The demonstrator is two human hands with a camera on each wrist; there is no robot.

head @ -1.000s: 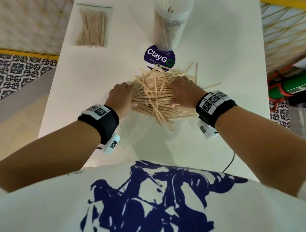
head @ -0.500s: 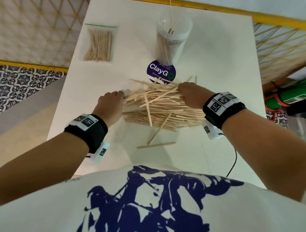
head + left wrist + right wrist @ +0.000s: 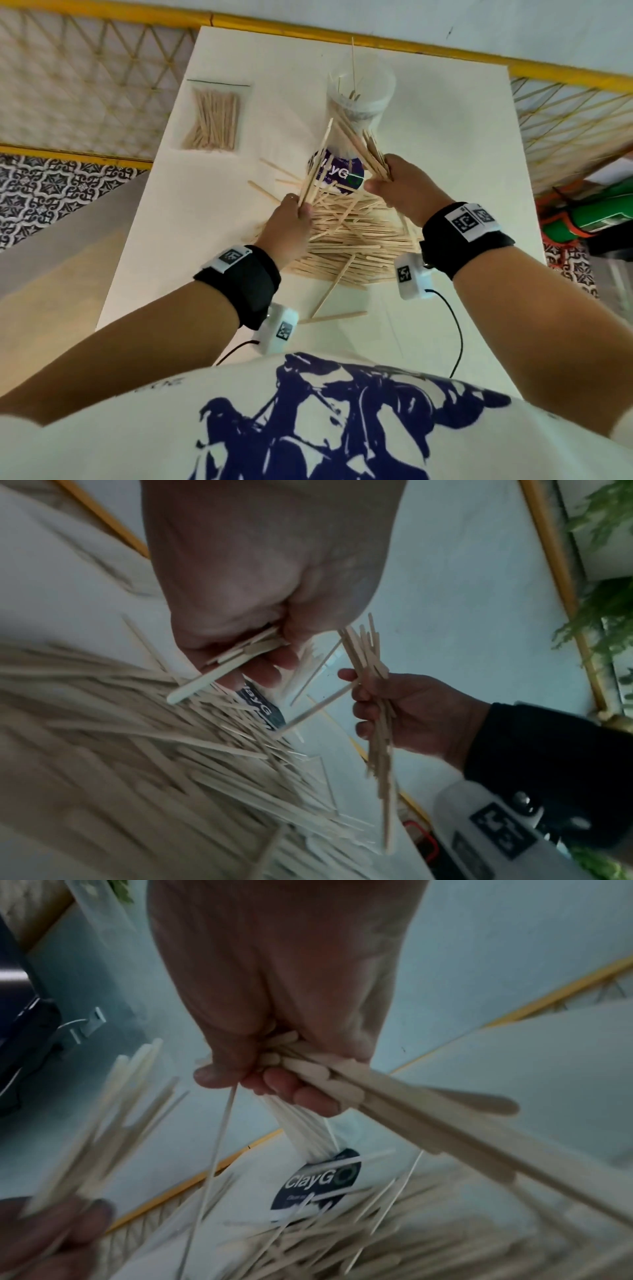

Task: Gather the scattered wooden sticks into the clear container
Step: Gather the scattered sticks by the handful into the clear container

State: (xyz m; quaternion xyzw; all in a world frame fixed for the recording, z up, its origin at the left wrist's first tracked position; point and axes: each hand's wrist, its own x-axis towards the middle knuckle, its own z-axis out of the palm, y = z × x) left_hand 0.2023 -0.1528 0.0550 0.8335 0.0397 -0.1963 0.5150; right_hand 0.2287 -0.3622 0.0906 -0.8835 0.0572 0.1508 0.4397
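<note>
Above the pile, both hands clutching sticks

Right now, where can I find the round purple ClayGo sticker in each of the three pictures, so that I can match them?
Head: the ClayGo sticker is upper centre, on the table before the clear container, partly behind held sticks.
Left wrist: only a dark sliver at centre, under the left hand.
Right wrist: lower centre, crossed by sticks, below the right hand.
Shared landmark: the pile of wooden sticks beside the sticker.
</note>
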